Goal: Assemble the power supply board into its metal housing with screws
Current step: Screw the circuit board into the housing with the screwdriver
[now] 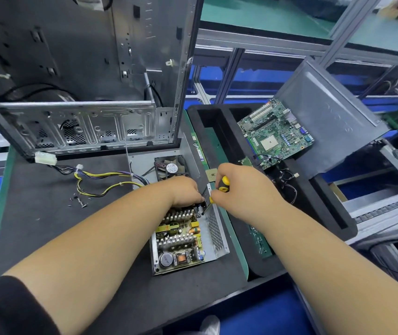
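Note:
The power supply board (181, 240), crowded with heatsinks, coils and capacitors, lies inside its open metal housing (217, 232) on the dark mat. A small fan (170, 168) sits at the housing's far end. My right hand (239, 187) grips a yellow-and-black screwdriver (222, 186), its shaft angled down to the board's far right corner. My left hand (185, 191) rests on the board's far part, fingers curled down by the screwdriver tip; what they hold is hidden. Loose screws (78, 200) lie on the mat to the left.
An open computer case (84, 124) stands at the back left, with a yellow-and-black cable bundle (101, 182) trailing to the housing. A black foam tray (219, 146) on the right holds a green motherboard (275, 134); a grey metal panel (333, 122) leans beyond it.

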Demonstrator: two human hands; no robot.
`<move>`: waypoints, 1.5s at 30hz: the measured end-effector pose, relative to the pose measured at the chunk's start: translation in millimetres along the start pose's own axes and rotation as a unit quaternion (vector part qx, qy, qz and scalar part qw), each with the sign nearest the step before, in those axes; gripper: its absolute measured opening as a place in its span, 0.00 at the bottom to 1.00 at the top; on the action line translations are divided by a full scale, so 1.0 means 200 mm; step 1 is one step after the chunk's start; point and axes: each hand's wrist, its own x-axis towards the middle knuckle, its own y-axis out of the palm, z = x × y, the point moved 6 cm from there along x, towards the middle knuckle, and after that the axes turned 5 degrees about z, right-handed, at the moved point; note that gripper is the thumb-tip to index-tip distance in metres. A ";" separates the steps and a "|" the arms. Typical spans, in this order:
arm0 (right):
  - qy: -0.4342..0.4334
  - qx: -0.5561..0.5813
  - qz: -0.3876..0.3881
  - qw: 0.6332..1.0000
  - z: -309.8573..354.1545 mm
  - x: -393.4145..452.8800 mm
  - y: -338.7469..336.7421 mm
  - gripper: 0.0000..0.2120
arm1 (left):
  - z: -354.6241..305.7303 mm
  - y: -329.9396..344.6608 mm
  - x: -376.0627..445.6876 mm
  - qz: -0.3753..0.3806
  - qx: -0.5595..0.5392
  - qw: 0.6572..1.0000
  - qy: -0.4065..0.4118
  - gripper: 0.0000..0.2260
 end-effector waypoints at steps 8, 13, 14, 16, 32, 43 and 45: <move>-0.005 0.000 0.002 1.000 0.00 0.02 0.03 0.06 | 0.00 0.01 0.01 0.007 0.017 1.000 0.004 0.15; -0.004 0.001 0.003 1.000 -0.01 0.03 0.04 0.06 | 0.00 0.01 0.01 0.001 0.031 1.000 0.003 0.12; -0.004 0.001 0.004 1.000 -0.01 0.03 0.04 0.06 | -0.01 0.01 0.01 0.002 0.031 1.000 0.004 0.13; -0.004 0.002 0.008 1.000 -0.01 0.04 0.05 0.06 | -0.01 0.01 0.01 0.004 0.032 0.999 0.004 0.15; 0.002 0.003 0.019 1.000 -0.01 0.05 0.09 0.07 | 0.00 0.02 0.01 0.005 0.019 1.000 0.006 0.16; -0.033 -0.032 0.071 0.996 0.06 0.05 0.08 0.08 | 0.01 0.02 0.02 0.006 0.009 1.000 0.008 0.14; -0.040 -0.042 0.083 0.995 0.08 0.05 0.08 0.06 | 0.01 0.02 0.02 0.005 0.010 1.000 0.008 0.14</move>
